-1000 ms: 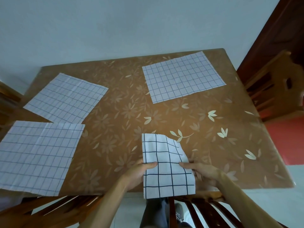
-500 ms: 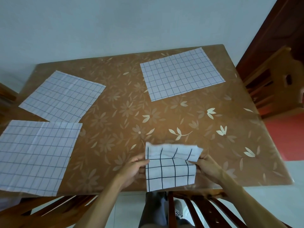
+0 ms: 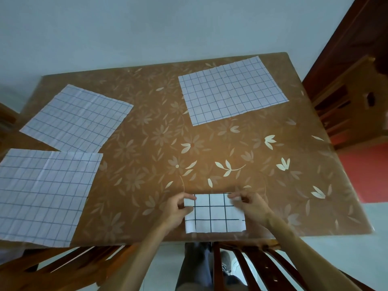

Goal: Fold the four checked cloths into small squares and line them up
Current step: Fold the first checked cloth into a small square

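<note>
Near edge of the table: we see the folded cloth lying flat as a small rectangle. The left hand and right hand each pinch one far corner between thumb and forefinger, a grip we judge squares the layers and sets the crease. Three cloths lie unfolded, well apart from the hands: the far-right cloth, the far-left cloth and the near-left cloth, the latter two meeting at an edge. We note only a chair back beneath the forearms as a possible hindrance.
</note>
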A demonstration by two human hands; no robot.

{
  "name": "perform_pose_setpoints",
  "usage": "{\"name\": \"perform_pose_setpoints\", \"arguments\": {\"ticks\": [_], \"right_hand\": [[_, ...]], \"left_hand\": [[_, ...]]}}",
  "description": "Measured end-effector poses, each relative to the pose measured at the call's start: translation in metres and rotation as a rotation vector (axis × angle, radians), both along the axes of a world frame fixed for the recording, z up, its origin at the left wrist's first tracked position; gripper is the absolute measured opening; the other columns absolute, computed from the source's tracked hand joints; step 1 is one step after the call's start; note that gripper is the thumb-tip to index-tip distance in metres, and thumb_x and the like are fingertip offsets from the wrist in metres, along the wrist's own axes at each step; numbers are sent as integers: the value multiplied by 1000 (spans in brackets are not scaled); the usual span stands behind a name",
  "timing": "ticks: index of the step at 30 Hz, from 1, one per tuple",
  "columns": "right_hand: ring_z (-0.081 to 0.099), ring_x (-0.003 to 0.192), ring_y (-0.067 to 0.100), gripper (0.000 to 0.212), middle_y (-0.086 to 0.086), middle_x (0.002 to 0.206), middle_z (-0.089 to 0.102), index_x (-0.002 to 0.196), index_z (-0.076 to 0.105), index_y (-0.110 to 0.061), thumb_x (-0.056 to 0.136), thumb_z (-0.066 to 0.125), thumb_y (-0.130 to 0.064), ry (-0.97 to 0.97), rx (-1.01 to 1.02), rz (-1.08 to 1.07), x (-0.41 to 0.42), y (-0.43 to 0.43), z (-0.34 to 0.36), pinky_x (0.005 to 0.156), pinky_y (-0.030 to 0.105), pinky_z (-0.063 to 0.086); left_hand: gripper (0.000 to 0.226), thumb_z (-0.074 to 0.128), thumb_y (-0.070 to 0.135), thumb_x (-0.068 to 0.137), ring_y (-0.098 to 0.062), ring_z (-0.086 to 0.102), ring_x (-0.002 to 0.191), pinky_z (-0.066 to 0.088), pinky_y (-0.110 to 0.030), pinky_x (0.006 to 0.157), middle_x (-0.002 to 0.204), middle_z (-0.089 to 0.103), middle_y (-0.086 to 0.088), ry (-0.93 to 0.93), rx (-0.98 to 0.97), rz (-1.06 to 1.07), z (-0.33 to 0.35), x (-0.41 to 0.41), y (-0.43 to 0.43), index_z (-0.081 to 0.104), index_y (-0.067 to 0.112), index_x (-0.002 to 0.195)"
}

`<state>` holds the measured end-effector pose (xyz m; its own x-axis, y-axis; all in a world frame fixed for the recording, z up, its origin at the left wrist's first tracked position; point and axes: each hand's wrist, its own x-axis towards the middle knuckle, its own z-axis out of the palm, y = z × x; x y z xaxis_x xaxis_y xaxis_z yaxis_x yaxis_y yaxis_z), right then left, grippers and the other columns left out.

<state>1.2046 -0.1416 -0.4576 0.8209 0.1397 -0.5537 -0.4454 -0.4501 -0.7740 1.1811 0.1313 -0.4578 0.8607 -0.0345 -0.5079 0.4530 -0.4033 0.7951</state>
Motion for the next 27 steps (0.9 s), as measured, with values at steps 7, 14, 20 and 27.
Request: {"name": "perform_pose_setpoints", "arguments": {"ticks": [7,14,20,27], "right_hand": [[67,78,15,31,-5,111,68,111,66,-27,87,58,-8,-221,-311,130,-5,12,-19,74,27,55],[44,134,40,69,23,150,39,128,58,-11,62,78,-11,-575,-787,429,-23,45,-36,104,50,42],[44,136,27,92,12,150,43,140,50,-7,90,8,-72,-430,-692,743,-37,74,-56,117,44,27],[31,144,25,70,11,158,29,149,35,-14,94,29,-55,-515,-786,655,-33,46,-68,118,43,24]], "left_hand": [[36,69,30,90,-14,54,122,27,-18,105,136,56,4,-510,726,-278,-18,-23,-8,65,25,125],[65,81,21,76,-31,46,138,46,-46,108,147,48,-19,-605,737,-633,-55,-36,-32,51,11,133],[73,42,61,89,-31,54,130,45,-44,106,141,56,-19,-628,769,-664,-61,-31,-28,56,5,134],[61,19,47,103,-24,50,133,48,-40,104,147,50,-11,-600,714,-533,-59,-24,-16,59,11,133]]}}
